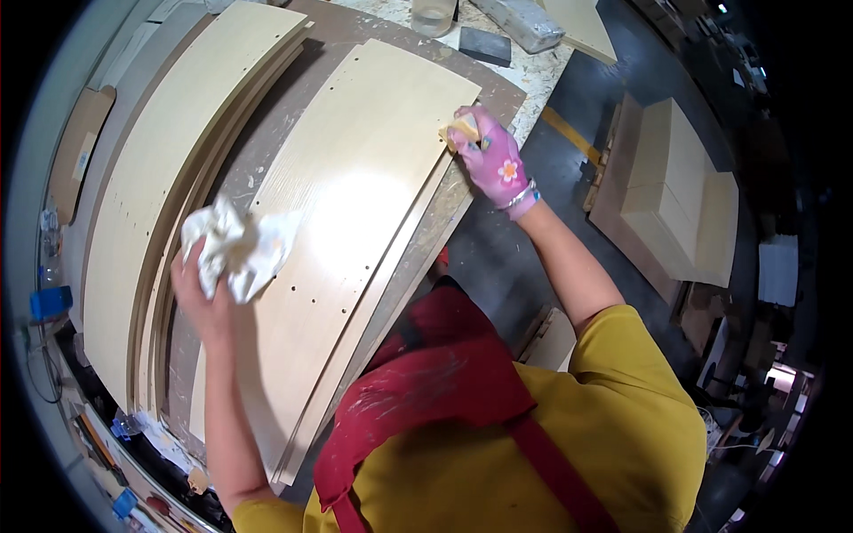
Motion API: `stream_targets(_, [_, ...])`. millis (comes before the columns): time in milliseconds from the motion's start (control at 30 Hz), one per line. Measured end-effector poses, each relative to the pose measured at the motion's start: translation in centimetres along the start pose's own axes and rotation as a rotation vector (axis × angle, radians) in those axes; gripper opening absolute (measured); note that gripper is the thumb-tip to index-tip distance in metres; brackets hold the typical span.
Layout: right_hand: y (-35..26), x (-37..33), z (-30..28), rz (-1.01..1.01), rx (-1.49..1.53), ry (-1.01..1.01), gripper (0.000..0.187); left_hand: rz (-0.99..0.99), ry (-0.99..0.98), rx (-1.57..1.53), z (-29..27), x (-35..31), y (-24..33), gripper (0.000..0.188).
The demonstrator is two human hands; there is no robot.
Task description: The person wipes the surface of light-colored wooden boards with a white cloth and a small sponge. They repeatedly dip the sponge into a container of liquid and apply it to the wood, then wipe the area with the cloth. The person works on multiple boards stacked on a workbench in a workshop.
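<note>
- The left hand (pixel 203 298) is bare and clenched on a crumpled white rag (pixel 233 247), pressing it onto the face of a pale wood-veneer panel (pixel 355 186).
- The rag sits at about 9 o'clock from the panel's middle, near its left long edge; the hand lies just below the rag, at 7 o'clock of it, with the forearm running down to the lower edge.
- The right hand (pixel 493 160) wears a pink glove with a flower print and is closed around a small tan block (pixel 459 131), held against the panel's right edge near its far corner.
- From the panel's middle, that hand is at about 2 o'clock; the block shows at the 10 o'clock side of the glove.
- The two hands are well apart, with the bright middle stretch of the panel between them.
- The panel lies flat on a few like boards, on a brown workbench (pixel 311 53), and has small drilled holes along its long sides.
- A second stack of pale panels (pixel 169 169) lies just beside it, at 9 o'clock, past the rag.
- At 12 o'clock, on the far end of the bench, stand a clear jar (pixel 433 16) and a dark grey block (pixel 486 44).
- At 3 o'clock, on the floor, well apart from the bench, is a pile of pale boards (pixel 680 191).
- The person wears a yellow shirt and a red apron (pixel 435 391).
</note>
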State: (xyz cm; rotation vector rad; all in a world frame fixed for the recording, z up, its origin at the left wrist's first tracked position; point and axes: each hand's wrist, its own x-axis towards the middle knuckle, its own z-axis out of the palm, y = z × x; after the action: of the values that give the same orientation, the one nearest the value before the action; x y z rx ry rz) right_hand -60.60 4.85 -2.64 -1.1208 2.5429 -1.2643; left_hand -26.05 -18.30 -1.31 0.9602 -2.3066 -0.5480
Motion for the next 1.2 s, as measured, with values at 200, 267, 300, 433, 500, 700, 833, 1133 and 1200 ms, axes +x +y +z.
stream_targets(200, [-4.3,-13.5,7.0,-0.500,0.055,-0.349,0.042,0.117,-0.298,0.582,-11.0,-12.7,-8.6,0.057])
stream_targets(267, [-6.4,-14.7,7.4,-0.381,0.187,-0.495,0.045,0.071,-0.251,0.407,-10.9,-16.7,-9.0,0.058])
stream_targets(300, [-5.1,-15.2,8.3,-0.381,0.276,-0.439,0.045,0.051,-0.229,0.324,-10.9,-17.8,-8.8,0.059])
stream_targets(433, [-4.2,-7.8,2.9,-0.366,0.123,-0.075,0.027,-0.014,-0.195,0.332,-9.6,-17.5,-7.9,0.055])
stream_targets(500, [-3.6,-5.5,1.8,0.064,0.060,-0.062,0.018,-0.021,-0.179,0.355,-9.6,-17.3,-7.4,0.053])
stream_targets(700, [-7.1,-14.6,7.5,-0.596,0.043,-0.241,0.034,-0.025,-0.168,0.423,-9.5,-17.1,-6.8,0.053])
stream_targets(833, [-8.9,-16.4,8.8,-0.679,0.171,-0.318,0.038,-0.033,-0.152,0.442,-9.3,-17.3,-7.1,0.053])
stream_targets(1133, [-8.2,-15.7,8.1,-0.751,-0.126,-0.216,0.022,0.007,-0.099,0.463,-9.5,-16.9,-6.2,0.051])
stream_targets(1200, [-11.7,-20.4,10.7,-0.570,0.033,-0.643,0.022,0.021,-0.091,0.449,-9.3,-16.9,-6.3,0.051])
